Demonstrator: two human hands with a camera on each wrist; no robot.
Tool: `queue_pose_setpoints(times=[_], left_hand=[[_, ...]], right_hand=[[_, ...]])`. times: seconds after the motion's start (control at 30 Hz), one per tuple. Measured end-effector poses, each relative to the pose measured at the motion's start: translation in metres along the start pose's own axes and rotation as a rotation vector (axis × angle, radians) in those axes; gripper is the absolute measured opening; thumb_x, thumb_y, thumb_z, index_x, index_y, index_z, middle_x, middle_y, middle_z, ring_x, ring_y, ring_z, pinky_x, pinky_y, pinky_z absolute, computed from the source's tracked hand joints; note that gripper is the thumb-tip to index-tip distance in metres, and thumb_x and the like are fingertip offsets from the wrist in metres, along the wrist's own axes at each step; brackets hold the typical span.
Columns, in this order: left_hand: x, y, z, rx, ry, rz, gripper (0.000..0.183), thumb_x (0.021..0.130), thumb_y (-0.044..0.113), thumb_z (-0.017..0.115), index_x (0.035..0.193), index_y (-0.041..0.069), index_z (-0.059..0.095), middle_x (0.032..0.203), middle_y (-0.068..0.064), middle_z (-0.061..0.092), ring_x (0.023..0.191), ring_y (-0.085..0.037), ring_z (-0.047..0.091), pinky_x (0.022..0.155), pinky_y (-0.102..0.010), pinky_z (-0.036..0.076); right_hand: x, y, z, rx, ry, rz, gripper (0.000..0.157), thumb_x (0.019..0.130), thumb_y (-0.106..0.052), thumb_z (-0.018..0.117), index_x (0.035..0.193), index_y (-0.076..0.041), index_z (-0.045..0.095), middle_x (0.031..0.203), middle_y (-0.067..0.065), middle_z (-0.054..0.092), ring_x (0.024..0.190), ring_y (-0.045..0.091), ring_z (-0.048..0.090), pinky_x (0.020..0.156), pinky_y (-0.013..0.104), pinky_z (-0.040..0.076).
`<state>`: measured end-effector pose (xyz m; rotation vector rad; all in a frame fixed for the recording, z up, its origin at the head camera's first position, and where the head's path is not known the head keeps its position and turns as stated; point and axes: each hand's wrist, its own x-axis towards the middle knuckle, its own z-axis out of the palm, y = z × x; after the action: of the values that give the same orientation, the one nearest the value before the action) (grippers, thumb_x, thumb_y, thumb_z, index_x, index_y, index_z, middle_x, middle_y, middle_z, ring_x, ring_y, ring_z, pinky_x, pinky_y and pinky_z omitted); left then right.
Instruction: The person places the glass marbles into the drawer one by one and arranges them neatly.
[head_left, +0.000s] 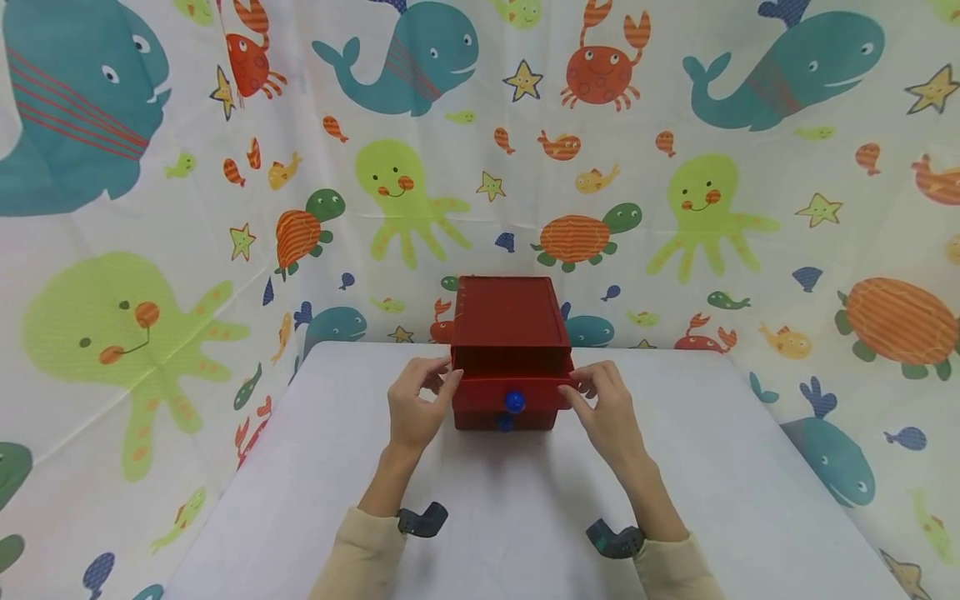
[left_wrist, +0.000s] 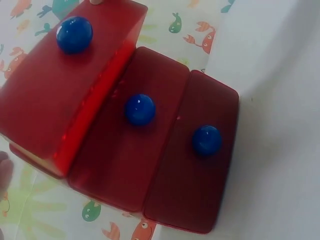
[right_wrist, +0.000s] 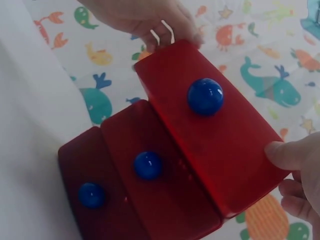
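Observation:
A red chest of drawers (head_left: 510, 310) with three drawers and round blue knobs stands on the white table. Its top drawer (head_left: 480, 394) is pulled out, and the inside that shows is dark. My left hand (head_left: 415, 406) holds the drawer's left front corner, thumb at the front edge and fingers at the side. At the right end my right hand (head_left: 606, 414) pinches the drawer, its thumb (right_wrist: 282, 154) on the front face and the other fingers curled beside it. The middle drawer (left_wrist: 127, 145) and bottom drawer (left_wrist: 190, 165) are closed.
White table surface (head_left: 300, 483) spreads on both sides of the chest and in front of it. A curtain (head_left: 465, 192) printed with sea animals hangs behind the table and along its sides. Each wrist wears a dark camera band.

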<state>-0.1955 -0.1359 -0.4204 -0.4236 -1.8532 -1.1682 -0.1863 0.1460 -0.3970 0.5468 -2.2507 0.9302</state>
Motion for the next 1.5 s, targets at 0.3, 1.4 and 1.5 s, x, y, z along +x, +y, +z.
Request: queue_pose_setpoints(times=[0.3,1.4,1.5], left_hand=[[-0.008,-0.003,0.000,-0.041,-0.002,0.072,0.027,0.079,0.005,0.084,0.103,0.005,0.072,0.089,-0.007,0.067,0.067,-0.014,0.060,0.063,-0.016,0.056],[0.005,-0.018,0.021,0.088,-0.016,-0.104,0.013,0.090,0.015,0.074,0.097,0.004,0.071,0.087,-0.008,0.071,0.067,-0.014,0.067,0.061,-0.010,0.056],[0.007,-0.019,0.021,0.078,-0.010,-0.089,0.013,0.090,0.013,0.075,0.094,0.002,0.070,0.085,-0.010,0.069,0.065,-0.016,0.067,0.058,-0.011,0.055]], right_hand=[[0.003,0.004,0.004,-0.004,0.033,-0.008,0.026,0.085,-0.012,0.081,0.104,-0.007,0.064,0.098,0.005,0.061,0.080,0.008,0.059,0.071,0.025,0.063],[0.028,0.023,0.024,-0.026,0.005,-0.001,0.014,0.090,-0.004,0.073,0.102,-0.001,0.064,0.095,0.010,0.063,0.082,0.018,0.063,0.069,0.026,0.059],[0.030,0.025,0.026,-0.024,0.025,-0.035,0.014,0.089,-0.003,0.073,0.100,0.000,0.064,0.093,0.011,0.063,0.080,0.018,0.062,0.067,0.024,0.056]])
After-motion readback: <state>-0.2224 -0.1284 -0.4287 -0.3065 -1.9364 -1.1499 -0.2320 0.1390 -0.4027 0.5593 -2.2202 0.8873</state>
